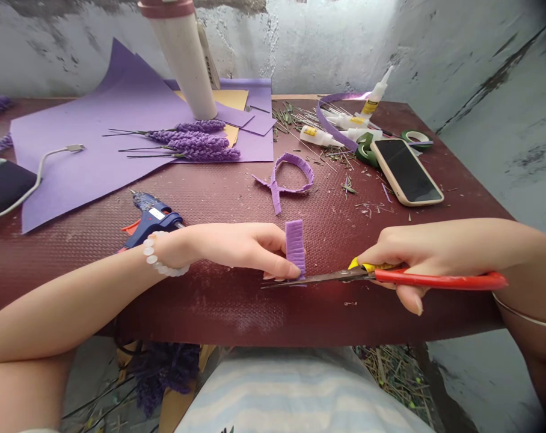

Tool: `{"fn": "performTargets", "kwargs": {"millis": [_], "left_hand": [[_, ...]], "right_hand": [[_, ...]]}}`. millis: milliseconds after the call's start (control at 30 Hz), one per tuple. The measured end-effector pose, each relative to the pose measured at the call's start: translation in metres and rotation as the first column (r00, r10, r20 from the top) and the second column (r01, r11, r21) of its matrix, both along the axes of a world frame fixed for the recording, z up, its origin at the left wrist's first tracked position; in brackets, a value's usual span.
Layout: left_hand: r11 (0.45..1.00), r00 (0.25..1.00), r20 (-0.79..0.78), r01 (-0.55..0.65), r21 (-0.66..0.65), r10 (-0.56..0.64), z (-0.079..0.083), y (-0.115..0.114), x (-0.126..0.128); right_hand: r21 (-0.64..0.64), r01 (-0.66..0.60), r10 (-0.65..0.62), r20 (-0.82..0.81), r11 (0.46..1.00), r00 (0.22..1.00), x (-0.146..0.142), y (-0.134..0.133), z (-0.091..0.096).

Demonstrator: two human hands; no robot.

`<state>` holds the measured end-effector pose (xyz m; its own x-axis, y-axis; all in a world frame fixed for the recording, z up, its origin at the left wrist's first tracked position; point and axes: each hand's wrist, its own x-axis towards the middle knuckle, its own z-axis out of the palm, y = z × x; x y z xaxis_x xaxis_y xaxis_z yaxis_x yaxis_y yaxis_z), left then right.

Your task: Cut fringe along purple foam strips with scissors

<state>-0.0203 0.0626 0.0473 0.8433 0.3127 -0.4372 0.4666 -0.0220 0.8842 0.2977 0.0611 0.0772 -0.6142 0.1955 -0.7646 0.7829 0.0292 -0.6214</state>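
Note:
Between the thumb and fingers of my left hand point(255, 249) is a short purple strip point(294, 237), its surface marked by close crosswise lines. My right hand point(417, 252) grips a pair of scissors point(435, 278) with a red handle and a yellow one. The scissor blades point left and lie across the strip's near end, just below my left thumb. Whether the blades are fully closed is hard to make out. Beyond my left hand, a curled, fringed purple strip point(300, 157) lies in a loop on the dark red table point(237, 313).
A blue glue gun point(153, 219) lies beside my left wrist. Behind are purple sheets point(88, 138), purple flower stems point(201, 144) and a white tumbler point(187, 66). At right are a phone point(408, 171), glue bottles point(320, 136), green tape point(367, 150) and scattered clippings.

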Motion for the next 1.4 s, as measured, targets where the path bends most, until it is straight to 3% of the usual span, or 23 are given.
{"fn": "performTargets", "kwargs": {"millis": [433,667,867,1400], "left_hand": [[1.000,0.998,0.067,0.018,0.009,-0.018,-0.002,-0.001,0.004],[1.000,0.996,0.086,0.011,-0.008,-0.010,-0.002,0.000,0.006],[1.000,0.997,0.081,-0.019,0.012,0.018,0.000,-0.001,0.005],[1.000,1.000,0.024,0.007,-0.001,-0.007,0.000,0.000,0.004]], "right_hand": [[-0.101,0.037,-0.021,0.155,0.994,0.988,-0.008,0.003,0.005],[-0.094,0.051,-0.042,0.101,0.994,0.994,-0.002,0.006,-0.005],[-0.125,0.055,-0.045,0.085,0.991,0.995,-0.002,0.005,0.001],[-0.042,0.000,0.001,0.042,0.999,0.999,0.000,-0.001,0.000]]}}
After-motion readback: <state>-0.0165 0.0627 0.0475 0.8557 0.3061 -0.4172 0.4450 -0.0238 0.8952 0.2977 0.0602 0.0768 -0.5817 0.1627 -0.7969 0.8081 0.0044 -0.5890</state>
